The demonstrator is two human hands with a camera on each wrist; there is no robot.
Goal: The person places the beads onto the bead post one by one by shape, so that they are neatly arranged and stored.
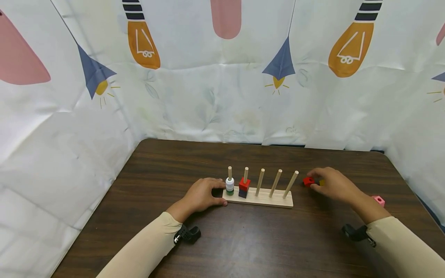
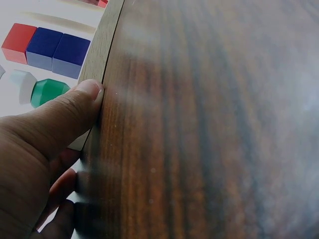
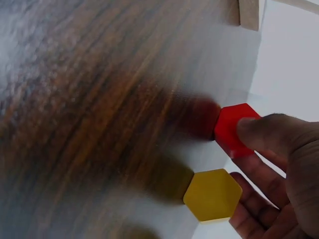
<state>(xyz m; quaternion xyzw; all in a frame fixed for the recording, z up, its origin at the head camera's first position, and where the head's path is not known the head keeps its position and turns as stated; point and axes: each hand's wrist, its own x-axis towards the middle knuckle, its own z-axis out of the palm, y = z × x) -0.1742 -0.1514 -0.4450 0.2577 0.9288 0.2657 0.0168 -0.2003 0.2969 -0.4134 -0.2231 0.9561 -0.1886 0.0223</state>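
Note:
A wooden peg board (image 1: 267,198) with several upright pegs stands on the table. Its leftmost peg carries white beads (image 1: 230,183) above a green bead (image 2: 49,92); on the second peg, a red cube (image 1: 244,183) tops dark blue cubes (image 2: 59,50). My left hand (image 1: 199,195) grips the board's left end, thumb along the front edge and fingers behind. Right of the board, my right hand (image 1: 335,185) pinches a red hexagonal bead (image 3: 233,127) between thumb and finger at the tabletop. A yellow hexagonal bead (image 3: 213,195) sits beside its other fingers, partly hidden in the head view.
A pink bead (image 1: 379,200) lies behind the right forearm. Dark wood-grain tabletop (image 1: 257,239) stretches in front of the board. A white patterned curtain (image 1: 222,104) hangs behind the table and along its sides.

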